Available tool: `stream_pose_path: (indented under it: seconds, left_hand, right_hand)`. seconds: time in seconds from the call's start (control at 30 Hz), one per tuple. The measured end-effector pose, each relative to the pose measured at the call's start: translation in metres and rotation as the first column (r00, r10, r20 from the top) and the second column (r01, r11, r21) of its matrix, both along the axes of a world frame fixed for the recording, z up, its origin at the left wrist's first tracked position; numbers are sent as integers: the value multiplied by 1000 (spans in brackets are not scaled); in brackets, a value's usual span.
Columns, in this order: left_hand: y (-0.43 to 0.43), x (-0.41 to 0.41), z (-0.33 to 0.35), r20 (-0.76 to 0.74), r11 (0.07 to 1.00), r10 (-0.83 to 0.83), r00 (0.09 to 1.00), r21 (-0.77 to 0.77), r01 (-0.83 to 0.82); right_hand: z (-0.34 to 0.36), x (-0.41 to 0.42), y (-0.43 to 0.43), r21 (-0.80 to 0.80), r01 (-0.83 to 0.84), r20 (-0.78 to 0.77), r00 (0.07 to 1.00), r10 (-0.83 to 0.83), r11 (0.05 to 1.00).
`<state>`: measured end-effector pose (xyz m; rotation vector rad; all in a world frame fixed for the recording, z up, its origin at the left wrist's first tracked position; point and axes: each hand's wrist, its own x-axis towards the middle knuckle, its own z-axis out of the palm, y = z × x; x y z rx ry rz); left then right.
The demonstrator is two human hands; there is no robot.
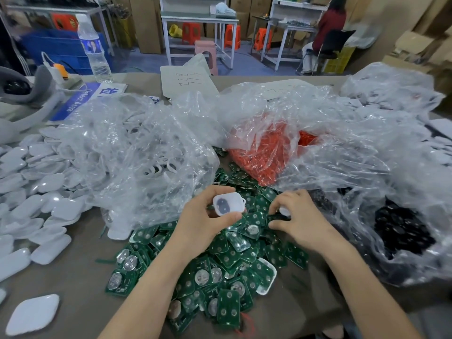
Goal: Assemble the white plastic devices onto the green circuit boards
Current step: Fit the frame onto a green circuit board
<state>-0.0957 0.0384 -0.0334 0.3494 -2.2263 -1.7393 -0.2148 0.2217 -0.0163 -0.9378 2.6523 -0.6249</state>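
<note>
My left hand grips a white plastic device shell with two dark round openings, held up above the heap of green circuit boards. My right hand reaches down onto the heap, its fingers curled round a small dark and white piece; what exactly it is stays partly hidden by the fingers. One white shell lies among the boards, a board set in it.
White shells are spread over the table's left side. Crumpled clear bags hold white parts, red parts and black parts. A water bottle stands at the back left. A person sits at a far bench.
</note>
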Motion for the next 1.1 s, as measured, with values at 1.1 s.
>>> stream_pose_path:
  seconds: [1.1]
  left_hand:
    - [-3,0,2,-83,899,-201,976,381,218]
  right_hand:
    - [37,2,-25,-702,306,600,740,304,642]
